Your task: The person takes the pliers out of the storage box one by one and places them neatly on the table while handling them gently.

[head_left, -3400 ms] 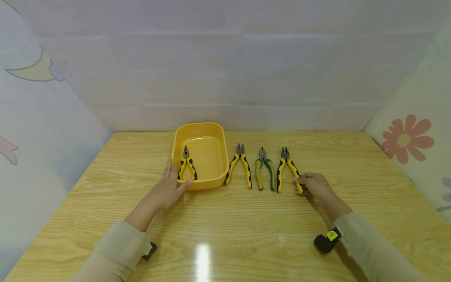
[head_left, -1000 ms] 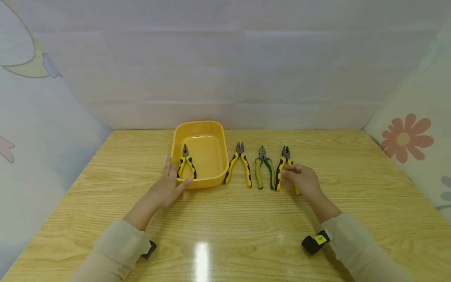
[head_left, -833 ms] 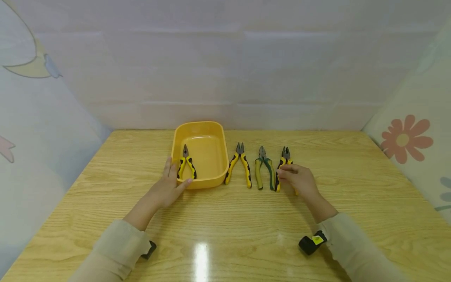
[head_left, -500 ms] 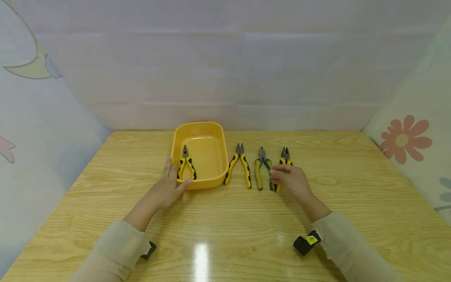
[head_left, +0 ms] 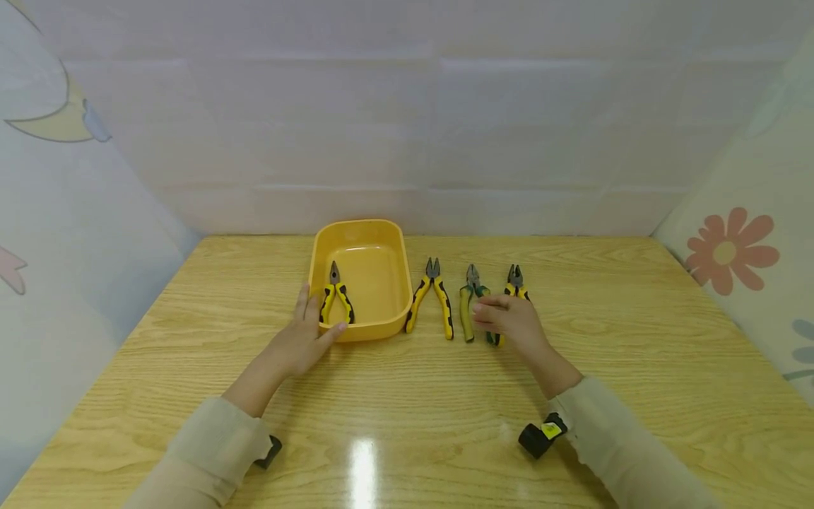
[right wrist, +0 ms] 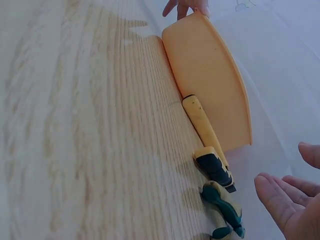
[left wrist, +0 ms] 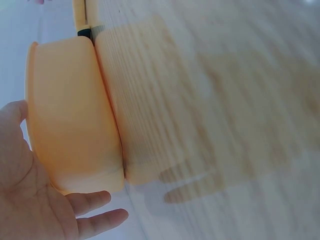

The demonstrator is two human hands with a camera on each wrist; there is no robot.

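My left hand point(head_left: 299, 345) rests at the near left corner of a yellow plastic tray point(head_left: 381, 290), fingers straight along its side, thumb on the front rim. Inside the tray lies a pair of long-nose pliers point(head_left: 328, 305) with yellow-black handles. My right hand point(head_left: 514, 326) is over the green-handled pliers point(head_left: 467, 318), partly covering them in the head view. In the right wrist view its fingers point(right wrist: 275, 195) and thumb stand apart above the handles, with nothing between them. Yellow-black combination pliers point(head_left: 516, 276) lie just right of these, handles mostly hidden by the hand.
Another pair of yellow-black combination pliers point(head_left: 448, 311) lies spread between the tray and the green-handled pair, one handle end close against the tray. All sit on a wooden table point(head_left: 407, 403) below a pale wall covering point(head_left: 407, 141).
My right hand has moved left from the rightmost pliers, across them, to over the green-handled pliers. The left hand and the tray have stayed in place.
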